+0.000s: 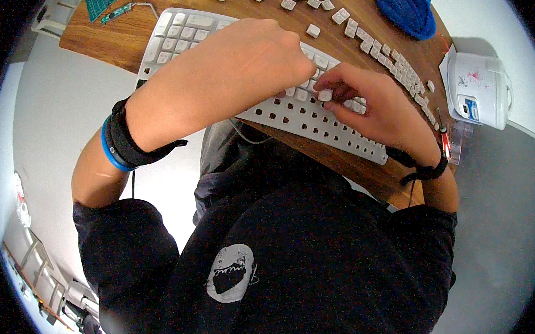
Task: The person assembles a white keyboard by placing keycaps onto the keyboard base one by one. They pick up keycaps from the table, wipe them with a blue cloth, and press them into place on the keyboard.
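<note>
A white keyboard (197, 34) lies at a slant on the wooden desk. Its far rows carry white keycaps, while the near rows show bare dark switches in the white frame. My right hand (376, 104) pinches a white keycap (325, 95) between thumb and fingers, just over the keyboard's middle rows. My left hand (268, 55) is closed above the keyboard, its back toward me. Its fingertips are mostly hidden beneath it, close to the keycaps beside my right hand, so I cannot make out whether it grips anything.
Loose keycaps (367, 41) curve across the wooden desk (234, 117) beyond the keyboard. A blue cloth (401, 9) lies at the far right, with a white rounded appliance (478, 86) beyond it. A red-handled tool (444, 136) rests near the right edge. A green circuit board (116, 13) sits far left.
</note>
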`<move>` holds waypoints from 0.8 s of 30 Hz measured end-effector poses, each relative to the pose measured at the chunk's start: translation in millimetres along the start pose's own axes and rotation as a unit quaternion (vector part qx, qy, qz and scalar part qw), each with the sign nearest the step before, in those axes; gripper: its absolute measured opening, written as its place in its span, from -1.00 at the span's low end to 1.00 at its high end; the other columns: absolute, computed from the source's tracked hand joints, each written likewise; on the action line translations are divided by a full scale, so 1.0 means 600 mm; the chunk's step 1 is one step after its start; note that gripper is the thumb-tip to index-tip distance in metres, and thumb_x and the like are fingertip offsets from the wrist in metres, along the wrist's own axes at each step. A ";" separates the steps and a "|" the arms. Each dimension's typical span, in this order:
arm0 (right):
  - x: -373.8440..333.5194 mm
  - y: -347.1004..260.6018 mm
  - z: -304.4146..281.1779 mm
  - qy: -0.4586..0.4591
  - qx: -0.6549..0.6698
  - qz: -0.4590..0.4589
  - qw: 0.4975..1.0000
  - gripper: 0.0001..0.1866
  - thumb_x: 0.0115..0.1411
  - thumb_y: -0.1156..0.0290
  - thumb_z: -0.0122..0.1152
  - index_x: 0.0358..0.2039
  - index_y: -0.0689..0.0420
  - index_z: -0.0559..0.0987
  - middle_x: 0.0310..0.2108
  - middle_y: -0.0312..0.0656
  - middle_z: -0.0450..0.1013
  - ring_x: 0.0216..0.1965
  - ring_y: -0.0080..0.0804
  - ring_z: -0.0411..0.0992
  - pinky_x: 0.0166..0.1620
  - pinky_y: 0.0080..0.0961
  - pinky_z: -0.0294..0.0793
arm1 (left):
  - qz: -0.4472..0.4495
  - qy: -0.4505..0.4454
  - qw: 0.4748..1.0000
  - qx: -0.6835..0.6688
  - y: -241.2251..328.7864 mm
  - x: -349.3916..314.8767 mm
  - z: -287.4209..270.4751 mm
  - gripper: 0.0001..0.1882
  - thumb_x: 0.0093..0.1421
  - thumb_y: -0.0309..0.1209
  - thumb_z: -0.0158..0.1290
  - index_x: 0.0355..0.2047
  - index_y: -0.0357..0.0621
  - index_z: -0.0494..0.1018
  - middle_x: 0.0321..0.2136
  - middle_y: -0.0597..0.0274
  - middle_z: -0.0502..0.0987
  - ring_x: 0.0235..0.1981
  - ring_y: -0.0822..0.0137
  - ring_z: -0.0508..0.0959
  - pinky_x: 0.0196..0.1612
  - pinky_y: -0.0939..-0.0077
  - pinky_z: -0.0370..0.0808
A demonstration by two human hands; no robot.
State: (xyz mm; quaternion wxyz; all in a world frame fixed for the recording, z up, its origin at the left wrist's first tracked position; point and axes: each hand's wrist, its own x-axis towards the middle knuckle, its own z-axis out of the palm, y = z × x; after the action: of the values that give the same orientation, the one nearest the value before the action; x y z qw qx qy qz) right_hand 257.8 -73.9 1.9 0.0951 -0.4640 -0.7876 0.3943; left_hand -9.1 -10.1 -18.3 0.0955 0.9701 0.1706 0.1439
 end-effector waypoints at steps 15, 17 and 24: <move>-0.003 -0.011 0.009 -0.009 -0.038 -0.056 0.998 -0.77 0.29 0.53 0.39 -0.05 0.13 0.62 -0.09 -0.05 0.50 -0.09 -0.01 0.59 0.00 -0.16 0.64 | -0.008 -0.008 1.000 0.008 0.002 -0.001 0.000 -0.74 0.26 -0.41 0.18 -0.04 -0.10 0.61 -0.48 0.17 0.71 -0.33 0.06 0.77 -0.33 0.14 0.66; -0.004 -0.017 0.012 -0.001 -0.049 -0.034 0.998 -0.77 0.29 0.50 0.41 -0.07 0.14 0.60 -0.10 -0.05 0.50 -0.11 0.01 0.60 -0.04 -0.15 0.64 | -0.002 0.003 1.000 0.003 0.001 -0.003 0.000 -0.74 0.25 -0.40 0.19 -0.04 -0.10 0.61 -0.48 0.17 0.71 -0.33 0.06 0.77 -0.32 0.13 0.65; -0.005 -0.011 0.026 0.045 -0.099 -0.079 0.991 -0.80 0.32 0.39 0.41 -0.13 0.15 0.59 -0.15 -0.06 0.53 -0.21 0.06 0.60 -0.16 -0.09 0.64 | -0.006 0.002 1.000 0.007 0.000 -0.004 0.003 -0.73 0.25 -0.40 0.20 -0.04 -0.10 0.61 -0.48 0.14 0.70 -0.33 0.03 0.77 -0.32 0.12 0.65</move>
State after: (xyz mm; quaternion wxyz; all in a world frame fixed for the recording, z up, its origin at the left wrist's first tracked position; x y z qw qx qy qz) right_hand 247.1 -86.2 -3.3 0.1149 -0.4252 -0.8517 0.2840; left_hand -10.5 -11.2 -20.4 0.0892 0.9695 0.1771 0.1439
